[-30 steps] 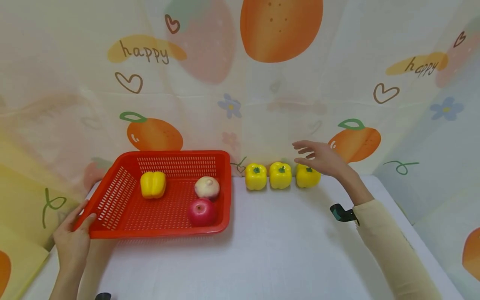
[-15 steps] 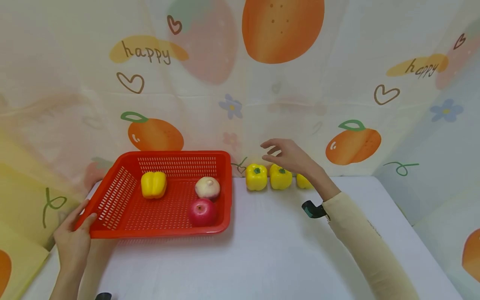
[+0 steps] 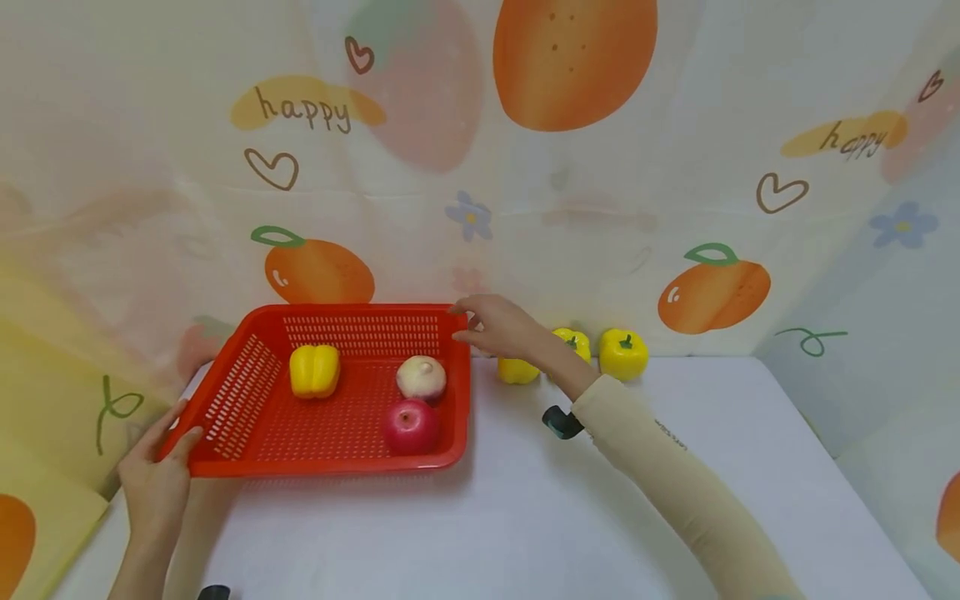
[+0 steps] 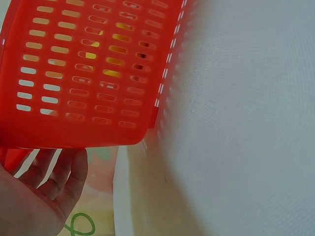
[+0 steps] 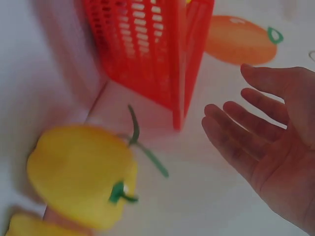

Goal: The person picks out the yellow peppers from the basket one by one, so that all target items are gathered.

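My left hand (image 3: 156, 483) grips the front left corner of a red plastic basket (image 3: 337, 463), thumb over the rim; the left wrist view shows its fingers (image 4: 71, 177) at the rim. Inside lie a yellow bell pepper (image 3: 315, 372), a whitish round bulb with a purplish base (image 3: 422, 378) and a pinkish-red round fruit (image 3: 412, 427). My right hand (image 3: 495, 325) hovers by the basket's back right corner. In the right wrist view its fingers are spread and loosely bent, holding nothing, apart from the basket wall (image 5: 138, 44).
Along the back of the white table (image 3: 525, 517) stand three yellow bell peppers, the rightmost pepper (image 3: 623, 355) in full view. My right hand and forearm partly cover the other two. A printed cloth (image 3: 592, 175) hangs close behind them.
My right hand has moved left, from above the rightmost pepper past the row to the basket's back right corner. My left hand keeps its grip; the basket stays in place.
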A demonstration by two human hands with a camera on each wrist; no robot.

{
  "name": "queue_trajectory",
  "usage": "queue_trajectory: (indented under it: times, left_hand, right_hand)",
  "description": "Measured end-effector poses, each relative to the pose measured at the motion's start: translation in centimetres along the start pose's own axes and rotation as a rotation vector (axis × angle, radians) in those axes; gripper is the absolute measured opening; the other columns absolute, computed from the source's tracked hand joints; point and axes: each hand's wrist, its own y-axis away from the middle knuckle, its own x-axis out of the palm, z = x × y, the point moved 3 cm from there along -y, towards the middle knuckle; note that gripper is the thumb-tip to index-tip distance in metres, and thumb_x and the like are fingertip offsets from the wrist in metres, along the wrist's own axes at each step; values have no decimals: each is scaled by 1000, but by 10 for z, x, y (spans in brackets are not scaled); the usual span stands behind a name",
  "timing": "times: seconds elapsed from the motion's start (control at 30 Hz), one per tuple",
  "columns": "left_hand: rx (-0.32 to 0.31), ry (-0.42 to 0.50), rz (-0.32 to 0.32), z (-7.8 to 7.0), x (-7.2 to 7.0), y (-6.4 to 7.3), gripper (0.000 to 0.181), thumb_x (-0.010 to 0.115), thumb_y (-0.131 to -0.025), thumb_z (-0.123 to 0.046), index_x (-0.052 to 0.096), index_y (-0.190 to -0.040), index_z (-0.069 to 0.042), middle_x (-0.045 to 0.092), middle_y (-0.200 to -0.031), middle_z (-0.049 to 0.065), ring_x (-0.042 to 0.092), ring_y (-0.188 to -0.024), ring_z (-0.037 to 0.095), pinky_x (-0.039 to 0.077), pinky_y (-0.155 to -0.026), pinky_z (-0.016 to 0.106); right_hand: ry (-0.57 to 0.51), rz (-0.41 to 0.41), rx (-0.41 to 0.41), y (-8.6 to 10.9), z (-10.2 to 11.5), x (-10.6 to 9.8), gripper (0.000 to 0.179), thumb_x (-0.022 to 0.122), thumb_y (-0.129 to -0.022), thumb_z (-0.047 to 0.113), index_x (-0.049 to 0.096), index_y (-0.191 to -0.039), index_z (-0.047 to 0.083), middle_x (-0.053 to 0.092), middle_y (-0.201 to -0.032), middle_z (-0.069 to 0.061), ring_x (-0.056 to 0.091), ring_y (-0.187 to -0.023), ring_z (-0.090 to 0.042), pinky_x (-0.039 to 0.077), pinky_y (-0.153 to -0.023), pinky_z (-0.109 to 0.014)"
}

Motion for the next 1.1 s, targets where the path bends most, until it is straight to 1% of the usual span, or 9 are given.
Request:
queue_trajectory:
  times: [0.17,0.3,0.47,0.6,0.7,0.77,0.93,1.03,1.1]
  left_hand:
    - [-1,-29,1,-2,-1,0,46,61,-96,-10,57,-138,-26,46,-138,1,49,-109,6,44,-69,2]
    - [5,-58,-6,-4,-3,0,46,61,-96,-10,57,-139,-26,46,-139,1,49,-111,6,43,-70,1]
    - [20,-81,-4,-6,-4,1,46,61,-96,-12,56,-139,-27,47,-139,-1,48,-113,5,42,-74,1]
    - [48,-55,-5,-9,-3,-2,45,62,-95,-9,58,-138,-25,51,-134,1,51,-106,4,43,-73,2]
    - [54,-28,6,-10,-2,-3,45,62,-95,-8,59,-138,-23,50,-132,3,53,-102,3,45,-71,3]
    - [50,-38,8,-9,-1,-3,45,61,-96,-9,58,-138,-24,49,-133,2,52,-103,4,44,-72,2]
    - [38,-105,-5,-5,-2,0,46,60,-96,-10,56,-139,-25,46,-138,1,49,-109,5,42,-73,1]
    - [43,-105,0,-4,-3,2,46,60,-96,-10,56,-140,-24,46,-139,1,49,-109,5,42,-73,1]
    - [33,-86,5,-3,-3,2,46,60,-96,-9,56,-140,-23,46,-138,1,50,-106,4,43,-72,1]
  right_hand:
    - [-37,-28,-42,-24,20,14,43,67,-94,23,59,-132,5,62,-129,-9,58,-112,-23,50,-94,-31]
    - [-78,-49,-27,-45,30,27,43,66,-95,25,59,-132,5,62,-129,-8,56,-117,-20,45,-101,-28]
    - [-109,-21,11,-66,48,40,44,64,-96,25,57,-135,6,62,-130,-6,56,-117,-17,44,-101,-27]
    - [-81,-5,-43,-82,68,45,42,62,-97,23,55,-135,5,61,-131,-6,55,-120,-18,42,-102,-25]
    - [-56,-39,-87,-93,80,51,37,62,-97,22,60,-130,4,64,-125,-5,57,-116,-17,43,-98,-22]
    - [-100,-86,-83,-99,83,59,31,62,-97,19,65,-124,4,66,-119,-5,59,-109,-16,46,-93,-21]
    - [-256,-184,68,-111,87,86,20,64,-95,19,74,-109,8,69,-110,-2,61,-95,-14,49,-75,-18]
    - [-298,-155,200,-115,89,102,24,67,-93,24,74,-111,8,69,-113,-2,61,-96,-15,50,-73,-21]
    - [-276,-117,278,-117,90,111,29,68,-92,27,72,-114,8,68,-116,-2,62,-100,-16,51,-78,-24]
